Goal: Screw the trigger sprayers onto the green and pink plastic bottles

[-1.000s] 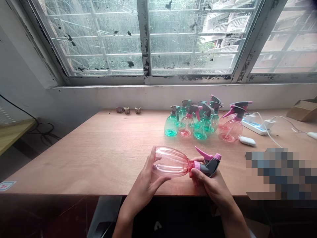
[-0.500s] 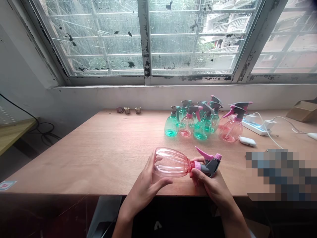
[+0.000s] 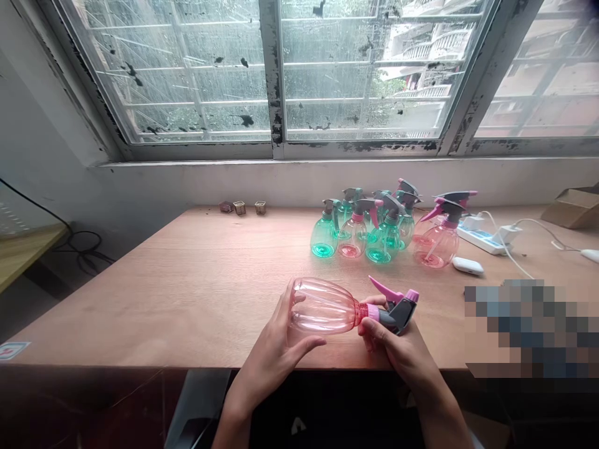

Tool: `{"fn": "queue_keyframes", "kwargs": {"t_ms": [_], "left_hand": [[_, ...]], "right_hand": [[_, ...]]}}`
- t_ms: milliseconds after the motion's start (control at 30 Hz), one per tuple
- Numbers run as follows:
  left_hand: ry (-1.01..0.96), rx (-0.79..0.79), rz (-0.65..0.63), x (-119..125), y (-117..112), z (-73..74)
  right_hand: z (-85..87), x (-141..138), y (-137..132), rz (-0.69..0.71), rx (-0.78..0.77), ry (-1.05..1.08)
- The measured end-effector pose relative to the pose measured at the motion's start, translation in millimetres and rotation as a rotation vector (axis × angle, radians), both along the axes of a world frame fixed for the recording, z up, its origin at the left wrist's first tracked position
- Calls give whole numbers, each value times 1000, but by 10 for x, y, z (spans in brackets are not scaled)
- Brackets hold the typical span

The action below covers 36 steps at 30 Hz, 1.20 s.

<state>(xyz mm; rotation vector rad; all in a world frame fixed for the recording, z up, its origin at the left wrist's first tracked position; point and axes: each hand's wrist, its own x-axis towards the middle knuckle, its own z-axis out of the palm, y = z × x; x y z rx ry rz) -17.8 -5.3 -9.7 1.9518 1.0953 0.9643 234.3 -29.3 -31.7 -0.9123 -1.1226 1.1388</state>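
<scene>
A clear pink spray bottle lies sideways in the air between my hands, above the table's front edge. Its base faces left and its grey head with the pink trigger points right. My left hand holds the base end, fingers behind it and thumb below. Around the pink collar and neck, my right hand is closed, thumb in front. Farther back stand several green spray bottles, a pink spray bottle among them, and more pink spray bottles to their right.
A white power strip with plugged-in chargers and cables lies at the right, near a white earbud case. An open cardboard box sits at the back right. Small cube-like objects stand by the wall. A blurred patch covers the right front.
</scene>
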Motion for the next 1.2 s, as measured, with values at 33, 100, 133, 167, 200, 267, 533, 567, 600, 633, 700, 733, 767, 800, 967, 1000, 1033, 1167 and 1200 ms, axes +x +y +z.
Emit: {"fn": "queue_keyframes", "kwargs": {"t_ms": [33,100,133,167,200,267,533,567,600,633,700,733,767,800,967,1000,1033,1167,1200], "left_hand": [[0,-8,-3,-1,-6,8],[-3,-34,-11,-5,-15,25],[-5,-50,-15,-8,-18,33],[-10,-63,-17,-10,-19,39],[-15,-72,-18,-11,-18,43],[-20,-71,-20,-10,-12,43],[-12,9,1,-4,8,1],[-16,9,-1,-3,7,-1],[-20,6,-2,-2,4,0],[-22,3,-2,-1,1,3],[-19,-4,0,2,-9,15],[-18,-9,0,3,-14,24],[-17,-16,0,4,-20,33],[-17,-26,-1,5,-25,42],[-27,-40,-6,4,-23,46],[-32,-33,-3,3,-17,36],[-36,-26,2,2,-10,24],[-53,-20,13,0,8,-21],[-56,-18,9,1,9,-26]], "right_hand": [[1,1,-1,1,-2,0],[2,3,-3,2,-4,0],[1,5,-4,1,-4,0],[0,7,-6,-1,-5,-1],[-2,9,-7,-2,-5,-2],[-4,12,-7,-3,-5,-8],[49,-17,-19,-30,-22,-12],[53,-19,-21,-34,-24,-10],[56,-20,-23,-34,-25,-10],[57,-20,-23,-30,-26,-11],[58,-20,-22,-24,-22,-10],[59,-21,-22,-24,-22,-9],[59,-21,-21,-30,-24,-7],[60,-22,-21,-39,-27,-5],[43,-15,-18,-29,-30,-13],[38,-12,-17,-22,-30,-14],[34,-10,-16,-21,-32,-14],[30,-10,-11,-29,-37,-3],[32,-11,-9,-27,-35,-3]]}}
